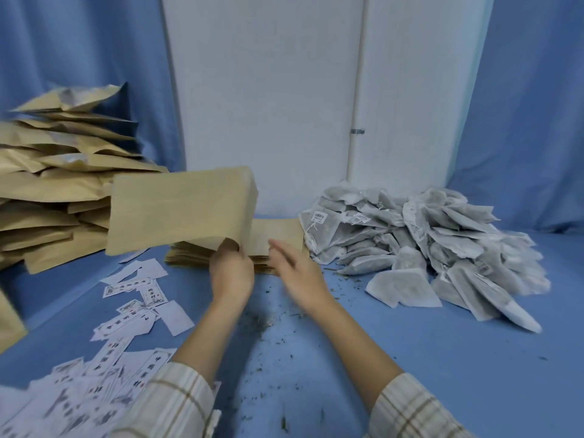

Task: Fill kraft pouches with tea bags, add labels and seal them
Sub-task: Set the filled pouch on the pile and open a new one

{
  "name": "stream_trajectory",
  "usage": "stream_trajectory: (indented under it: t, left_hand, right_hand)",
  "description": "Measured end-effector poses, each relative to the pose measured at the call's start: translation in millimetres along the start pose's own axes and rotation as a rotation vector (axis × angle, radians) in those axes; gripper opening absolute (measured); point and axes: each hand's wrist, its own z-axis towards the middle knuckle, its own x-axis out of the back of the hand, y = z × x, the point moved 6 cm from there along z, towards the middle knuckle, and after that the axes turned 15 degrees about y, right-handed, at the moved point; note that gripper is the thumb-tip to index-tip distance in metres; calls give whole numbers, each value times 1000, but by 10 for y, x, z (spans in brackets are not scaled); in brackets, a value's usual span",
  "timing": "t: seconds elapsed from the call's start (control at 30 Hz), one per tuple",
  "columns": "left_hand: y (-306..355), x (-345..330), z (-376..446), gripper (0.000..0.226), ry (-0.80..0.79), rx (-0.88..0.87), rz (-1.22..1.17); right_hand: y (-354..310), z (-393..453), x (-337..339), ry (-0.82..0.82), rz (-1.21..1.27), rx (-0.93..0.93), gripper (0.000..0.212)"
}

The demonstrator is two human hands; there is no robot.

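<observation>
My left hand (232, 273) pinches the lower right corner of a flat kraft pouch (180, 210) and holds it up above the table, its length reaching to the left. Just right of it, my right hand (297, 273) hovers blurred with fingers loosely spread, holding nothing, in front of a low stack of empty kraft pouches (275, 238). A big heap of grey tea bags (426, 245) lies on the right. White printed labels (132, 311) are scattered at the front left.
A tall pile of kraft pouches (57, 181) fills the left side. Loose tea crumbs (268, 324) dot the blue table cover between my arms. A white panel (268, 90) and blue curtains (531, 105) stand behind the table.
</observation>
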Motion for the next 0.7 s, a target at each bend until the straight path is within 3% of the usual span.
stream_trajectory:
  t: [0.1, 0.17, 0.23, 0.3, 0.4, 0.47, 0.53, 0.6, 0.7]
  left_hand:
    - [10, 275, 26, 19, 2, -278, 191]
    - [-47, 393, -8, 52, -10, -473, 445]
    - [-196, 470, -57, 82, -54, -598, 657]
    - [-293, 576, -106, 93, -63, -645, 706]
    - [-398, 698, -139, 91, -9, -699, 676]
    - [-486, 740, -106, 90, -2, -673, 655]
    - [-594, 736, -96, 93, -117, -629, 758]
    - [-713, 685, -101, 94, -312, -530, 785]
    - [-752, 579, -253, 110, -728, -336, 561]
  right_hand:
    - [-142, -42, 186, 56, 574, -392, 45]
    - [-242, -109, 302, 31, 757, -485, 66]
    - [-331, -205, 362, -16, 789, -527, 84]
    - [-316, -251, 391, -6, 706, -539, 72]
    - [-116, -275, 468, 226, 488, -593, 19]
    - [37, -300, 521, 385, 414, -614, 24]
    - [154, -328, 506, 407, 424, -648, 28]
    - [229, -377, 444, 328, 508, -713, 18]
    - [291, -450, 352, 229, 657, -825, 10]
